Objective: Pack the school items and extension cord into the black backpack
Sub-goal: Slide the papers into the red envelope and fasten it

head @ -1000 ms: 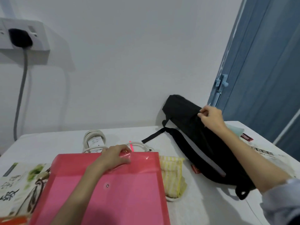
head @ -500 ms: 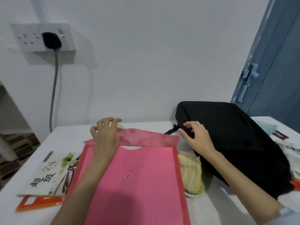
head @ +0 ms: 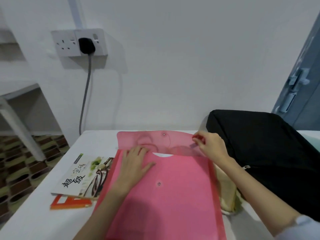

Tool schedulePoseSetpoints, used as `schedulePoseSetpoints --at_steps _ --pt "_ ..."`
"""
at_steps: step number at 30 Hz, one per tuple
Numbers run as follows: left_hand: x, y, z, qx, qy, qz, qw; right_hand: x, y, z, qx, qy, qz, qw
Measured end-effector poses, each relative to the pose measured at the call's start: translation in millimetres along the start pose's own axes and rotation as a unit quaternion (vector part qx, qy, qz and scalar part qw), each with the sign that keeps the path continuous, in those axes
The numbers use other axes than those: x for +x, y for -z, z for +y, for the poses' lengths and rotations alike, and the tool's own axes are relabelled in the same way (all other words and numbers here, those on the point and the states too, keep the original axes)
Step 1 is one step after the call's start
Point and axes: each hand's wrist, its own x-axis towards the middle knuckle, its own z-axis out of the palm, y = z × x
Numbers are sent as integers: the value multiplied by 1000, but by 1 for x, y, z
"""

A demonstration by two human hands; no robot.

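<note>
A pink snap folder lies flat on the white table in front of me, its translucent flap folded open toward the wall. My left hand presses flat on the folder's upper left part. My right hand pinches the flap's right corner. The black backpack lies on the table to the right, under my right forearm. The extension cord shows only faintly through the flap. A yellow striped pouch peeks out along the folder's right edge.
Two books lie left of the folder: one with a white cover and black characters on an orange one. A wall socket with a black plug and grey cable is above. Shelving stands at the left, a blue door at the right.
My right hand left the backpack and took hold of the folder flap's right corner. My left hand slid from the flap down onto the folder body. The view shifted left.
</note>
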Motion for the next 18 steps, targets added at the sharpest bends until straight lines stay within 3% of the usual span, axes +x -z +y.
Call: schedulePoseSetpoints --at_steps 3,5,9,14,18 --pt "5 9 14 -50 14 127 991 -5 10 -6 -26 -2 -49 998" --pt "12 20 22 -56 18 160 985 -9 18 -15 -31 0 -99 995" --pt "28 36 30 -75 -27 43 996 -21 14 -34 100 4 -211 972" --pt "9 19 19 -103 -9 -59 993 -31 -28 -34 20 140 -226 964" --pt "-3 7 9 -159 -2 -86 984 -41 -43 -39 -55 205 -176 961"
